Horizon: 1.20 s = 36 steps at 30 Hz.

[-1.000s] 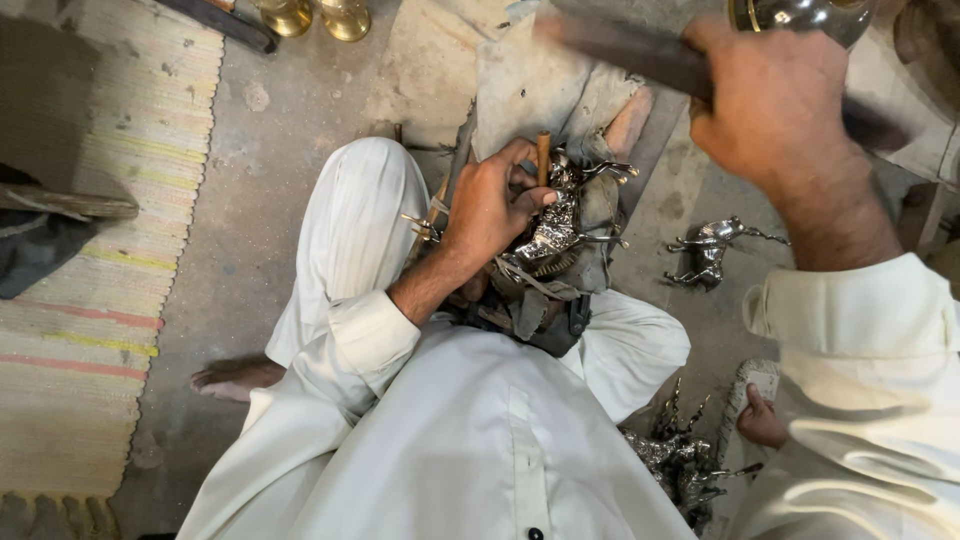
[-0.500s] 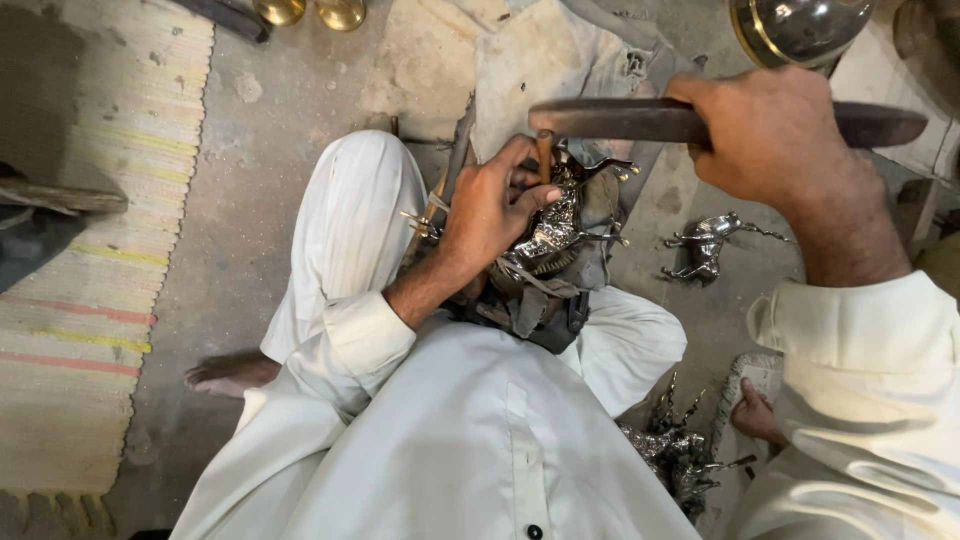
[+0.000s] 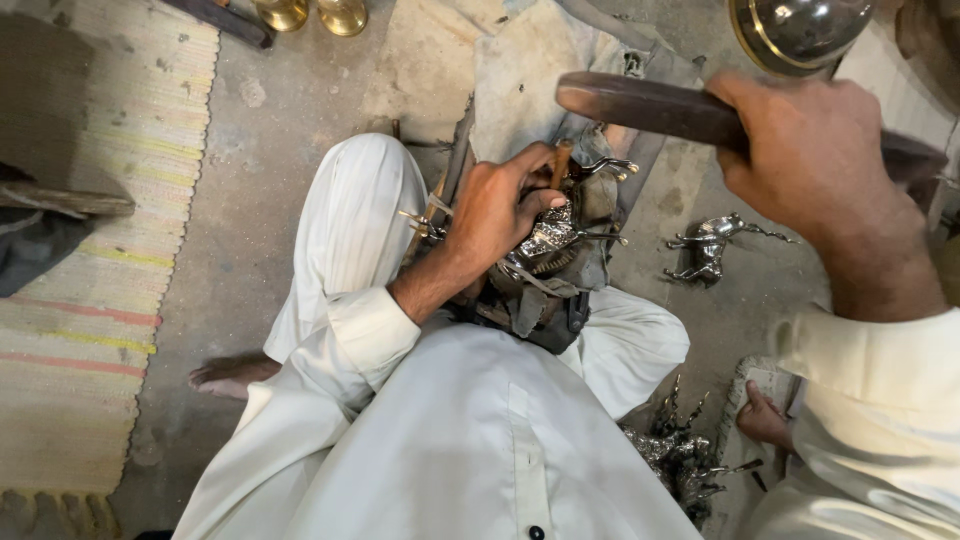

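Two hands are at work: the left hand (image 3: 505, 205) and the right hand (image 3: 815, 160). One dark wooden mallet (image 3: 650, 108), one thin punch (image 3: 562, 163), one silvery figure being worked (image 3: 545, 240), one silvery animal figure (image 3: 710, 245) on the floor, one heap of metal figures (image 3: 675, 455) (too tangled to count), two brass bowls (image 3: 312, 14), one striped mat (image 3: 95, 250).

One head-worn camera looks steeply down, close over the lap, probably slightly forward-tilted.
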Motion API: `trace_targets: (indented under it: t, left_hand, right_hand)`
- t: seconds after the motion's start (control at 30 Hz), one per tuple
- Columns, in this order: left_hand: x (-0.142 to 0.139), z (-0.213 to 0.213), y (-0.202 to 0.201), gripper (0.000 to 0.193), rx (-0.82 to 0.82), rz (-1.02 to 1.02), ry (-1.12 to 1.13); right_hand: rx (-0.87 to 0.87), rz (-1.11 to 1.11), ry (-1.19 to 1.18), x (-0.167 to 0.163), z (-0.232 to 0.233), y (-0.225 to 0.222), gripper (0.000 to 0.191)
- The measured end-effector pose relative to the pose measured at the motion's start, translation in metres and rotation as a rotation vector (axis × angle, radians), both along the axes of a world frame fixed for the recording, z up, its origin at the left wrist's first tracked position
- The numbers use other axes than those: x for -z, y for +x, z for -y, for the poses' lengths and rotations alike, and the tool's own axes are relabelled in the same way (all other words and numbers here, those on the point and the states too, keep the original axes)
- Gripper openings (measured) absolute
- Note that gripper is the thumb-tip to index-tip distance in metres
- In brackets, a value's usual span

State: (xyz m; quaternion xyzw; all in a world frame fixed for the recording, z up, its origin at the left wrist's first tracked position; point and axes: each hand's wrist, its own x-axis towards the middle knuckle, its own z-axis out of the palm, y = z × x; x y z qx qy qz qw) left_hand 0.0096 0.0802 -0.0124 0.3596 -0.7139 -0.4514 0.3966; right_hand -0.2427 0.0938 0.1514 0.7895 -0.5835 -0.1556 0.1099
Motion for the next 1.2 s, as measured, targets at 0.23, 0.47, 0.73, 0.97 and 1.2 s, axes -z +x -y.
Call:
trace_targets:
  t: [0.23, 0.47, 0.73, 0.97, 1.2]
  left_hand:
    - [-0.01, 0.016, -0.002, 0.037, 0.125, 0.101, 0.045]
    - [-0.014, 0.024, -0.004, 0.037, 0.213, 0.104, -0.069]
    - [-0.015, 0.03, -0.006, 0.035, 0.333, 0.178, -0.179]
    - [-0.013, 0.027, -0.002, 0.032, 0.293, 0.145, -0.131]
    - [-0.004, 0.007, 0.004, 0.037, 0.093, -0.051, -0.02]
  right_hand:
    - [0.147, -0.02, 0.101, 0.017, -0.019, -0.026, 0.039]
    - [0.284, 0.27, 0.06, 0.029, -0.047, -0.041, 0.037]
    - [0.268, 0.256, -0.041, 0.052, -0.078, -0.036, 0.045]
    - [0.267, 0.264, 0.004, 0.063, -0.082, -0.035, 0.047]
    - [0.305, 0.412, 0.027, 0.052, -0.063, -0.035, 0.034]
